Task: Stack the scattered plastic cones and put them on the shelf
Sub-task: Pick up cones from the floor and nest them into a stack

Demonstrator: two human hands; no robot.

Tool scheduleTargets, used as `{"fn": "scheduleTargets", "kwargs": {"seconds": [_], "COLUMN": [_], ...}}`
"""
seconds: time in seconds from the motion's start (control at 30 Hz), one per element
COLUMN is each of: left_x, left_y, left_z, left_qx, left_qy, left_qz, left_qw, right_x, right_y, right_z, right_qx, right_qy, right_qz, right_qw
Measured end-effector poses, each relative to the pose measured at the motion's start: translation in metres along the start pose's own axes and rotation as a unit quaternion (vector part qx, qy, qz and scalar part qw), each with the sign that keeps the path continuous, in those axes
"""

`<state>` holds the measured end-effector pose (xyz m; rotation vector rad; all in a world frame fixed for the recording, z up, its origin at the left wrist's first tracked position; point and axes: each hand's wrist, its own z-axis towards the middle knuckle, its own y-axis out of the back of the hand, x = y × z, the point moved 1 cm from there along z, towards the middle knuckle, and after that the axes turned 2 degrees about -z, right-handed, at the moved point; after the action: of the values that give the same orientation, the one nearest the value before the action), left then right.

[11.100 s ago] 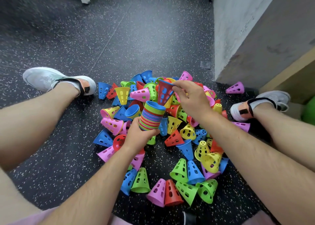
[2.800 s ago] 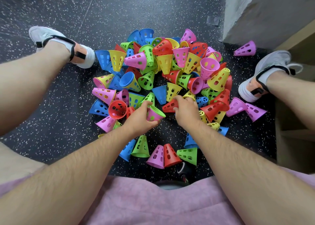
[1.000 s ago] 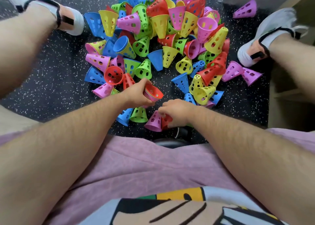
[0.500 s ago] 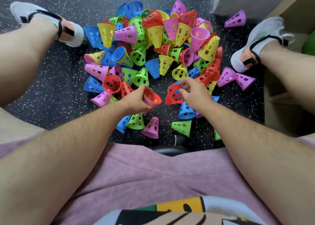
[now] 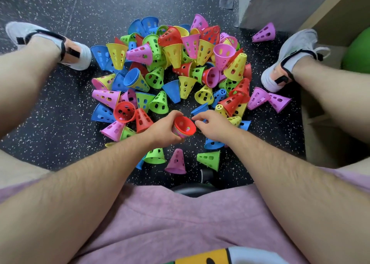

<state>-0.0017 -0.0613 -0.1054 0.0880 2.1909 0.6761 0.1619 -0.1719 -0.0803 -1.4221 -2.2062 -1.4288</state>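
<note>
Stack of nested perforated plastic cones (image 5: 184, 126), red one on top, gripped by left hand (image 5: 162, 129) at near edge of heap of loose multicoloured plastic cones (image 5: 174, 57), mouth tilted up. Right hand (image 5: 212, 126) also at heap's near edge, fingers loosely curled, holding nothing, fingertips close to red rim. Single pink cone (image 5: 176, 162) upright on speckled dark floor (image 5: 60, 143), nearer than heap.
</note>
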Motion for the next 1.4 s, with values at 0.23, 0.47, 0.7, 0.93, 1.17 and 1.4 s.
{"fn": "scheduleTargets", "kwargs": {"seconds": [0.23, 0.47, 0.7, 0.93, 1.17, 1.4], "left_x": [-0.014, -0.012, -0.007, -0.002, 0.001, 0.009], "left_y": [-0.009, -0.014, -0.010, -0.008, -0.014, -0.027], "left_z": [0.014, 0.018, 0.014, 0.013, 0.012, 0.007], "left_qx": [0.022, 0.024, 0.014, 0.015, 0.003, -0.052], "left_qy": [-0.003, -0.002, 0.014, 0.019, 0.016, 0.012], "left_qz": [0.011, 0.009, -0.003, -0.003, -0.015, -0.062], "left_qw": [1.000, 1.000, 1.000, 1.000, 1.000, 0.997], "right_x": [-0.023, -0.021, -0.024, -0.022, -0.021, -0.032], "right_y": [0.019, 0.007, 0.016, 0.001, -0.001, -0.008], "right_z": [-0.011, -0.014, -0.009, -0.014, -0.018, -0.023], "right_qx": [0.071, 0.168, 0.122, 0.216, 0.213, -0.092], "right_qy": [0.041, 0.081, 0.036, 0.034, 0.016, 0.002], "right_qz": [-0.203, -0.365, -0.296, -0.399, -0.420, -0.161], "right_qw": [0.976, 0.912, 0.947, 0.890, 0.882, 0.983]}}
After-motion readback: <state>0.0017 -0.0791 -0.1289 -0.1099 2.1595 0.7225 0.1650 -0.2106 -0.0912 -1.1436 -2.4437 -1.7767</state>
